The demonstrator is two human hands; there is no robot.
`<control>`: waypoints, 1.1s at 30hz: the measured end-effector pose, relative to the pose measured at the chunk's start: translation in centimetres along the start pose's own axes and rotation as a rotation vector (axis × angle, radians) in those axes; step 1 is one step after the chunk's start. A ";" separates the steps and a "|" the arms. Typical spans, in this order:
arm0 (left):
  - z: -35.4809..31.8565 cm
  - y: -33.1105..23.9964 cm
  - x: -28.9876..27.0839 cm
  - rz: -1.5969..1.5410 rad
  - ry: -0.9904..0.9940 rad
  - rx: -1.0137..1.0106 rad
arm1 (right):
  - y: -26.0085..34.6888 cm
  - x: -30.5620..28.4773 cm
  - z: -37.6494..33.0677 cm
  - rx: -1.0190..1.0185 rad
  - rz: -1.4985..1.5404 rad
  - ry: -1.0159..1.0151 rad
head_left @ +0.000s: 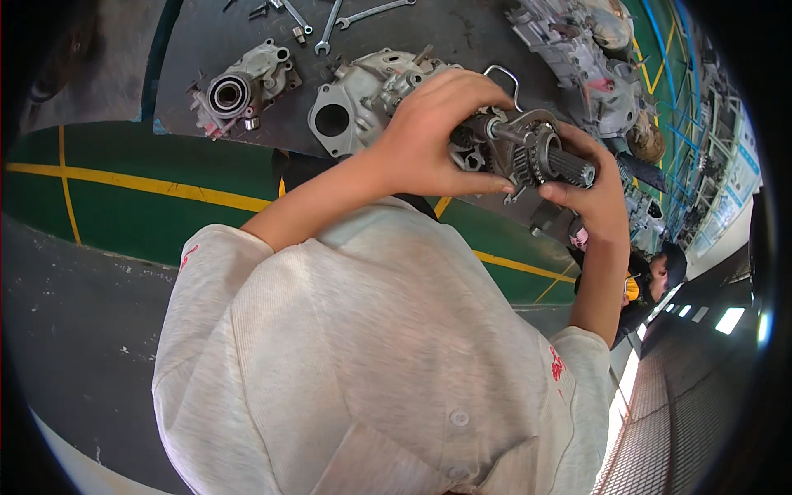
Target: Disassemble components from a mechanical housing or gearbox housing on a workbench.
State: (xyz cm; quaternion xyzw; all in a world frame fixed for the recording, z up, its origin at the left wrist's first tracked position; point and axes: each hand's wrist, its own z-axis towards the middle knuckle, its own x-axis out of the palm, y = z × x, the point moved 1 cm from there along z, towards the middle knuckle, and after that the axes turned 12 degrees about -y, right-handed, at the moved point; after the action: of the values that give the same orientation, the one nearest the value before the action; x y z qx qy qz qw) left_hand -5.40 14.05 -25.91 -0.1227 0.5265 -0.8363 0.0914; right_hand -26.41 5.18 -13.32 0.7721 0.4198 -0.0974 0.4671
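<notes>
Between my hands is a dark metal gear shaft assembly [540, 157], its toothed gears showing and a splined end facing lower right. My left hand [433, 132] wraps its left side, with the thumb laid along the near edge and the fingertips hidden behind. On the other side, my right hand [598, 186] curls round the gears, thumb in front and fingers at the back. Just beyond my left hand lies a grey cast metal housing [351, 92] with a large round opening. A bent metal rod [507, 82] rises behind the assembly.
A smaller housing with a ringed bearing [227, 97] sits at the left of the dark workbench [206, 37]. Wrenches [371, 13] and small fasteners lie at the back. Larger castings [577, 74] line the right side. Another person [656, 276] is at the far right.
</notes>
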 end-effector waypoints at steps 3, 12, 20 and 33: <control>-1.4 -1.5 -0.1 0.150 -0.210 0.065 | -0.5 -0.4 0.6 -0.014 0.042 0.013; -2.7 -6.5 2.6 -0.081 -0.139 -0.872 | -1.6 0.4 1.0 -0.075 0.160 0.040; -2.1 -7.7 3.4 -0.139 -0.258 -0.965 | 0.0 0.5 0.7 -0.255 0.037 0.086; -1.8 -7.1 3.0 -0.325 -0.209 -0.971 | -2.0 -0.6 2.5 0.094 0.323 0.294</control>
State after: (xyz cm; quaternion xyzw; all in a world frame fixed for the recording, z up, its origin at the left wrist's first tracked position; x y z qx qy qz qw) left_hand -8.97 17.76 -19.87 -0.3139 0.8159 -0.4824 -0.0549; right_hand -27.63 3.28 -15.64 0.8560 0.3494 0.0730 0.3740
